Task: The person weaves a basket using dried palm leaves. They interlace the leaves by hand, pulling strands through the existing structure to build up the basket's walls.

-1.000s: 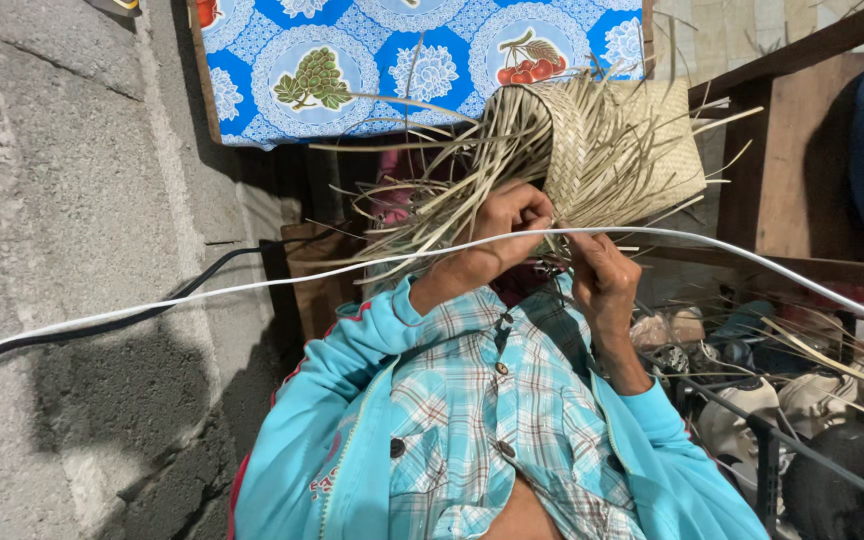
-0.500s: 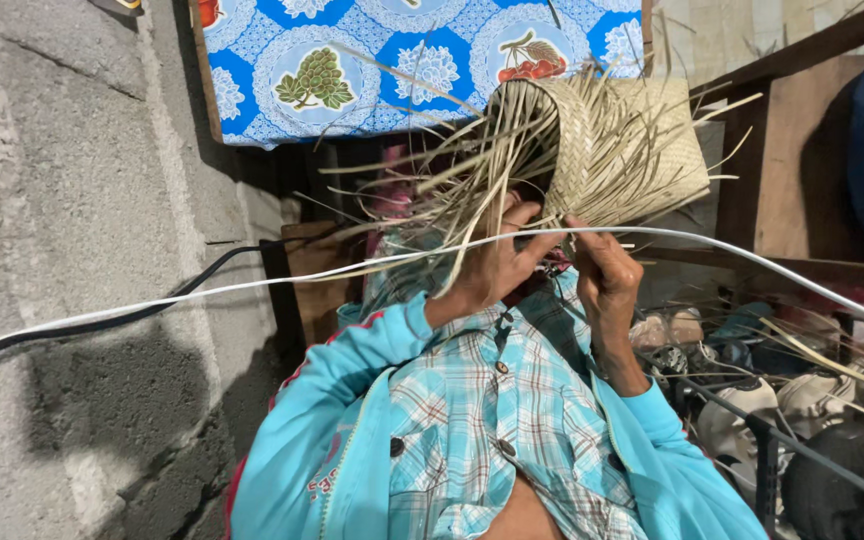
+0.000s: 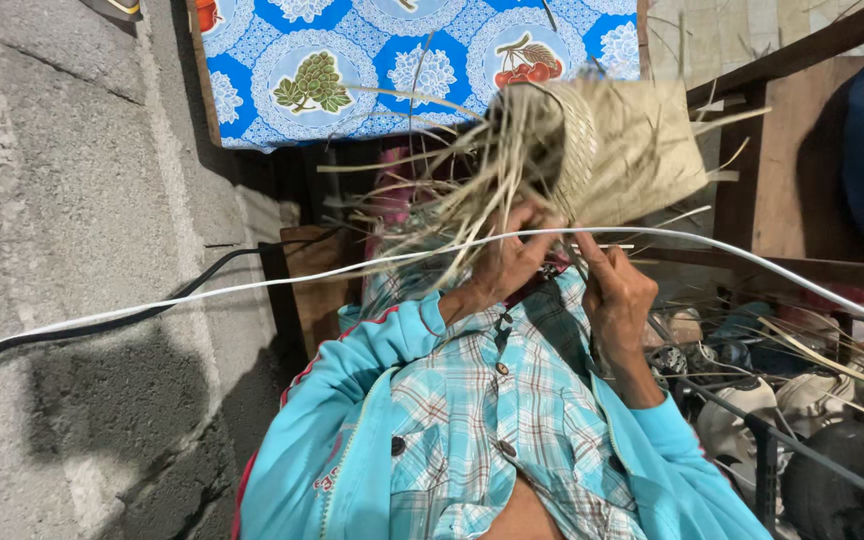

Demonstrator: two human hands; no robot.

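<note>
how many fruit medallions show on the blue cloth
3 at least: a green fruit cluster at left, red cherries right of it, and a red fruit cut off at the cloth's left edge. Others may be hidden.

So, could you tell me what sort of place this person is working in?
Probably a home or backyard craft corner. There is a rough concrete block wall, a blue patterned cloth on a table, and stored shoes on a rack, while both hands work a half-woven straw piece.
</note>
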